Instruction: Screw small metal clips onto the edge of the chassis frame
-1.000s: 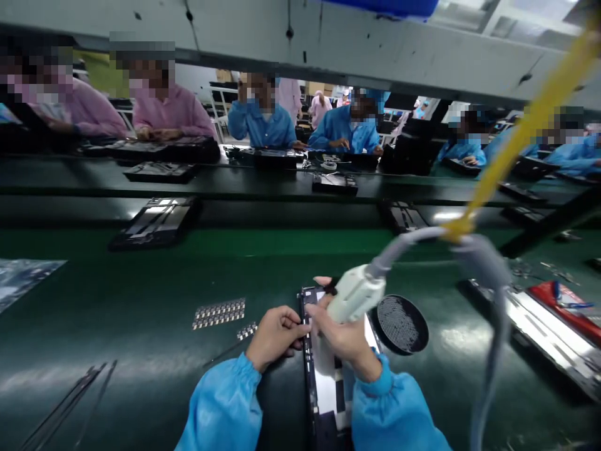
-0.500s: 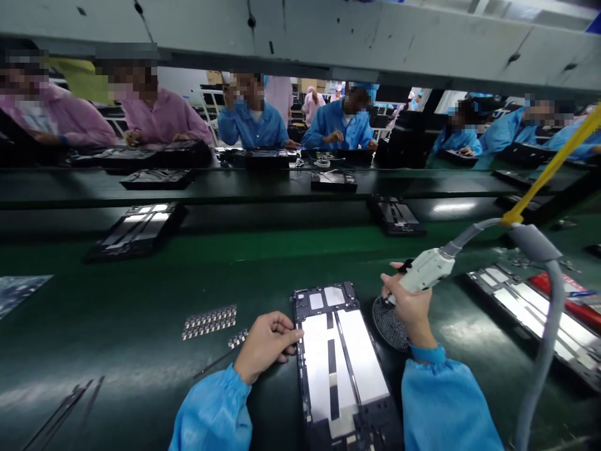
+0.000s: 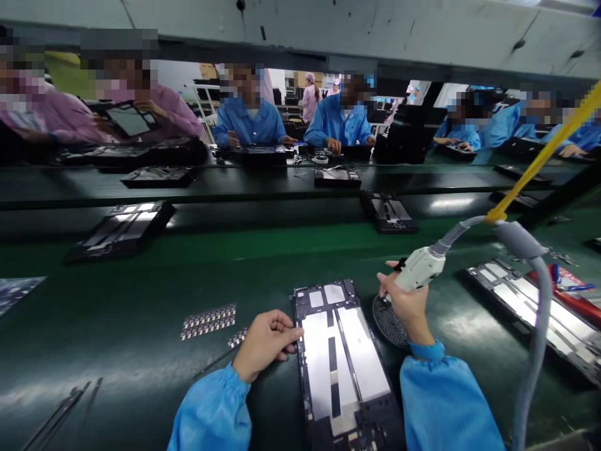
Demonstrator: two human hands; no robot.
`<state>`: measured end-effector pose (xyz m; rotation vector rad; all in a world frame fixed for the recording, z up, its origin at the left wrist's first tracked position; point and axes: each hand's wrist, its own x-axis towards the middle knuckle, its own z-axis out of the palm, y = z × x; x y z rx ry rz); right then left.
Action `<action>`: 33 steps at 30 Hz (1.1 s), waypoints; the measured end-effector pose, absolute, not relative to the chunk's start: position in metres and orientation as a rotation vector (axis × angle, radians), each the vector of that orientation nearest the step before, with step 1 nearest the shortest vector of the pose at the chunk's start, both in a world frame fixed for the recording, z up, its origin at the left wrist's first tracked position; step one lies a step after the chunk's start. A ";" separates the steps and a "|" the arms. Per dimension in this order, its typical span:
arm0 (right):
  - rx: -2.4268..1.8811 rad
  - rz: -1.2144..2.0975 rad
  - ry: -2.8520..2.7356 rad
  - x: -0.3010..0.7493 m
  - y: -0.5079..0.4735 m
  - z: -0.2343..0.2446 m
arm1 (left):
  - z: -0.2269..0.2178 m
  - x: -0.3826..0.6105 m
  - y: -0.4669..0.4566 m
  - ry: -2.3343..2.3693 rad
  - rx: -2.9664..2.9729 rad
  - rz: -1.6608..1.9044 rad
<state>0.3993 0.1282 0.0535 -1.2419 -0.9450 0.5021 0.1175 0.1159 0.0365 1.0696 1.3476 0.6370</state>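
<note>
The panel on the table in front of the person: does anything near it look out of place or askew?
Nothing stands out. The panel lies flat, the left hand steadying its edge; the right hand holds the electric screwdriver over the round screw tray.

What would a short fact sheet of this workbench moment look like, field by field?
Setting: green workbench on an assembly line
Left hand: fingertips on the left edge of the flat device panel
Right hand: gripping a white powered screwdriver, held over the round screw dish
Screwdriver cable: grey hose hung from a yellow cord
Left of panel: strips of small parts
Far right: another panel
Beyond: workers in blue and pink coats, seated
</note>
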 end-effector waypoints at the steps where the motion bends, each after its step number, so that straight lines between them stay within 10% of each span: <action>1: -1.249 0.481 -0.938 0.398 0.125 0.057 | 0.036 0.118 0.116 1.343 1.063 0.642; 10: -1.008 0.772 -1.061 0.316 0.091 0.110 | 0.034 0.121 0.119 1.297 0.988 0.669; 33: -1.053 0.924 -1.345 0.241 0.120 0.072 | 0.028 0.124 0.117 1.257 1.003 0.699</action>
